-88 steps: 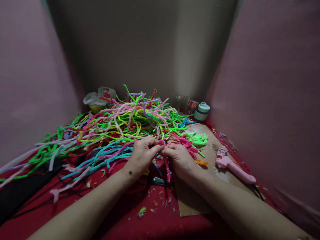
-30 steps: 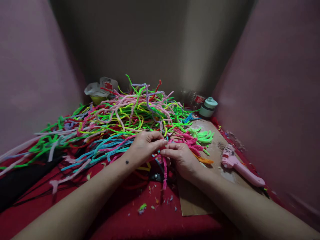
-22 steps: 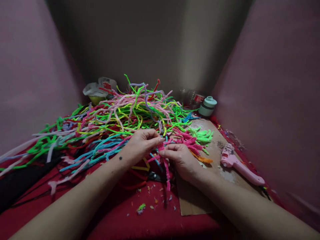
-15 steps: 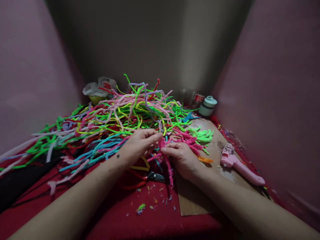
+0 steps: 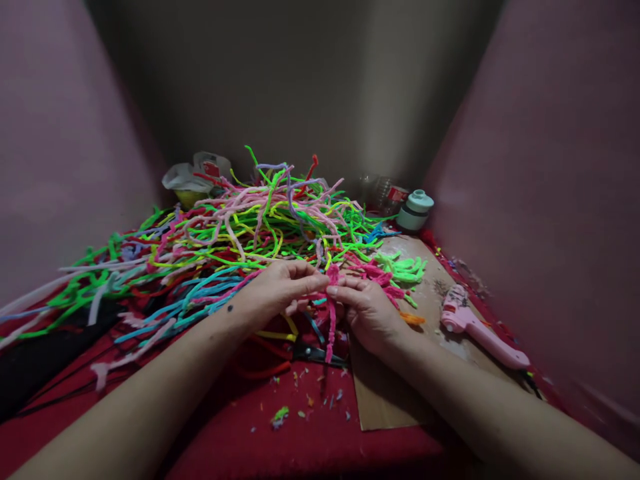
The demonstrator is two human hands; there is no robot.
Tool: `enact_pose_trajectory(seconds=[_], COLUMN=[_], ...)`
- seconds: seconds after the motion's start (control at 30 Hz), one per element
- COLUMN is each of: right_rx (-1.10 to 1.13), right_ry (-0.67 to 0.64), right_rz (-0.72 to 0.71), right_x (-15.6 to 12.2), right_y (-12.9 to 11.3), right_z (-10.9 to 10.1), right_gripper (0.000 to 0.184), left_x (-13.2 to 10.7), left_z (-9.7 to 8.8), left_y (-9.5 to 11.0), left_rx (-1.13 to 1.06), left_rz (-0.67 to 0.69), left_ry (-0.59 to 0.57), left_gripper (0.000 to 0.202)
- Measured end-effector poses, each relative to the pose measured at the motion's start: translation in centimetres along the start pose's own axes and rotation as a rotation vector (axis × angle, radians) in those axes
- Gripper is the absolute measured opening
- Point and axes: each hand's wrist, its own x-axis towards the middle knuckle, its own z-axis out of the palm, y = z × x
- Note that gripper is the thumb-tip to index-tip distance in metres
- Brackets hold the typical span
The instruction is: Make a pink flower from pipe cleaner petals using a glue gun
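My left hand [image 5: 280, 291] and my right hand [image 5: 367, 312] meet at their fingertips and both pinch one hot-pink pipe cleaner [image 5: 331, 327]. Its free end hangs down between my wrists. Just behind my hands lies a big heap of pipe cleaners [image 5: 240, 240] in green, pink, yellow, blue and red. Short pink pieces [image 5: 376, 273] and short green pieces [image 5: 406, 268] lie on a brown cardboard sheet [image 5: 387, 400] to my right. Scissors [image 5: 307, 351] with red handles rest on the red cloth below my hands.
A pink glue gun [image 5: 477, 327] lies on the cardboard at the right. A pale green jar [image 5: 415, 210] and a plastic bottle [image 5: 385, 193] stand by the back wall. A crumpled white bag [image 5: 195, 177] sits back left. Pink walls close in both sides. Small scraps litter the red cloth [image 5: 280, 417].
My hands have kept working the pink pipe cleaner, shifting slightly up and back. Its hanging end has swung and now drops straight down between my wrists.
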Motion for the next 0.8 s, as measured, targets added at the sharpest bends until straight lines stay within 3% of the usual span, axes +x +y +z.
enact_pose_trajectory(seconds=[0.1,0.27,0.57,0.67,0.8], right_rx=[0.049,0.017,0.223,0.225,0.17], right_ry=[0.005,-0.014,0.058,0.042,0.051], right_rz=[-0.028,-0.019,-0.044,-0.013,-0.022], right_x=[0.2,0.3,0.6,0.6,0.5], right_y=[0.1,0.1,-0.1,-0.3,-0.5], right_z=[-0.2,-0.3,-0.1,0.0,0.2], right_gripper=[0.015,0.008,0.011,0.011,0.012], left_x=[-0.1,-0.2,0.0,0.2,0.1], left_z=[-0.3,-0.3,0.0,0.6,1.2], left_y=[0.2,0.4,-0.6,-0.9,-0.7], left_rx=[0.126,0.176,-0.007,-0.05,-0.052], left_rz=[-0.029,-0.023,-0.004,-0.046,-0.054], left_ry=[-0.049,0.014,-0.005,-0.057,-0.037], left_gripper=[0.028,0.027,0.027,0.023,0.02])
